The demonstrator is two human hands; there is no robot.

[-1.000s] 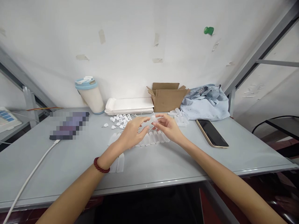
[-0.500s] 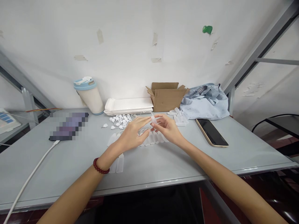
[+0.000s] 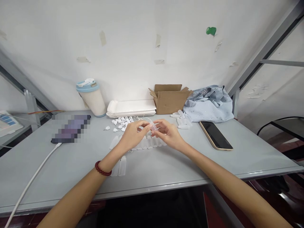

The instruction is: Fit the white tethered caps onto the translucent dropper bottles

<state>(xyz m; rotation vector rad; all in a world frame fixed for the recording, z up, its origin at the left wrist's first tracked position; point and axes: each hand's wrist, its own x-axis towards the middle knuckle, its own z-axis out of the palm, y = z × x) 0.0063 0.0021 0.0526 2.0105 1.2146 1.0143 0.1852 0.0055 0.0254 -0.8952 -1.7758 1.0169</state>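
while the hands (image 3: 133, 135) (image 3: 170, 135) curl half-closed, pinching one translucent tube (image 3: 154, 127) between them, more tubes (image 3: 149, 143) lying near

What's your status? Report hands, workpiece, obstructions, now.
Right hand: holding small translucent plastic tube, tilted. Left hand: at tube's upper end. Row of translucent plastic tubes beneath; nothing seen blocking.

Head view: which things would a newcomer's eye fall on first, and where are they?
The eye probably goes first to the left hand and right hand, meeting mid-picture around a small translucent tube. Then come the dark red bracelet on the left wrist and, high right on the white wall, a bright green patch.
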